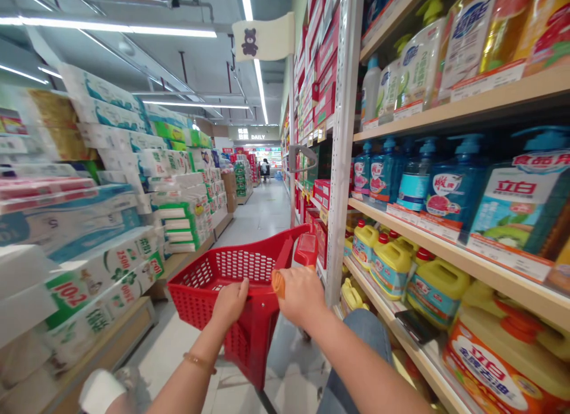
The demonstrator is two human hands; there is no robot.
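Left hand (231, 304) sits on the near rim of the red cart (249, 328), thumb up along the edge, the other fingers out of sight, so I cannot tell how firmly it is closed; right hand (303, 295), just beside it, is wrapped around an orange grip (278, 283) at the cart's right end, one ridged tip showing past the fist. To handle the cart well, I would judge, the left hand should steady the rim lightly while the right does the guiding; the wrists are best kept loose, the pressure even, and any turn slow, since the paper packs (107, 271) on the left and the shelf unit (344, 164) on the right leave a narrow lane. Standing between these two, the cart looks bright red and glossy, its basket pierced with rows of small holes; the left end flares wide and low, the upper edge rises in a slope toward the right, and a solid red panel drops below the hands to a dark leg; the orange of the grip stands out against all that red. Farther right, blue pump bottles (458, 176) line a middle shelf; beneath them stand yellow jugs (392, 268) with red caps, and a dark flat object (416, 326) lies on the lower ledge beside them.
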